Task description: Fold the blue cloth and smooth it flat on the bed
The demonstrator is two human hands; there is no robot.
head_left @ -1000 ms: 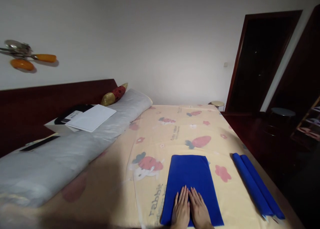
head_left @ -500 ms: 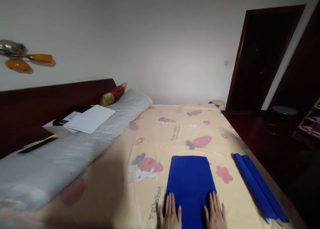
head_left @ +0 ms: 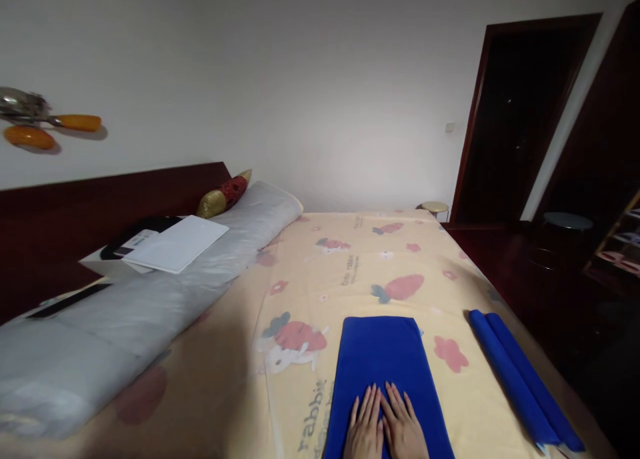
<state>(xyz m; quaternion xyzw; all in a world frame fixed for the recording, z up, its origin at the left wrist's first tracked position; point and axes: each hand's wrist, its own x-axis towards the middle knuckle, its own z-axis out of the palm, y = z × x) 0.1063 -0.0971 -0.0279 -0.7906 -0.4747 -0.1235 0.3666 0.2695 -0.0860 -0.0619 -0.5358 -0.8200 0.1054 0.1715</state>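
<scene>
Bedroom, dim light: a bed (head_left: 350, 259) with a cream cartoon-print sheet fills the view, a dark doorway (head_left: 515, 112) stands far right, and a long grey bolster (head_left: 150, 299) lies along the left with a white sheet of paper (head_left: 175, 245) on top.

Change noted: half a second ago the two hands lay apart, one at each side edge of the folded blue cloth (head_left: 383, 352). Now the left hand (head_left: 364, 432) and the right hand (head_left: 405, 432) lie side by side at its near middle, index fingers touching. A second ago they held this same central position. Judgement: the hands are sweeping out and back across the cloth, most likely to flatten it. The cloth itself has not shifted and shows no wrinkles.

Hand state: both flat, palms down, fingers extended and close together, gripping nothing.

Position: the cloth lies at near centre of the bed, under both hands and extending away from them. Two rolled blue cloths (head_left: 520, 372) lie well apart to the right, by the bed edge.
</scene>
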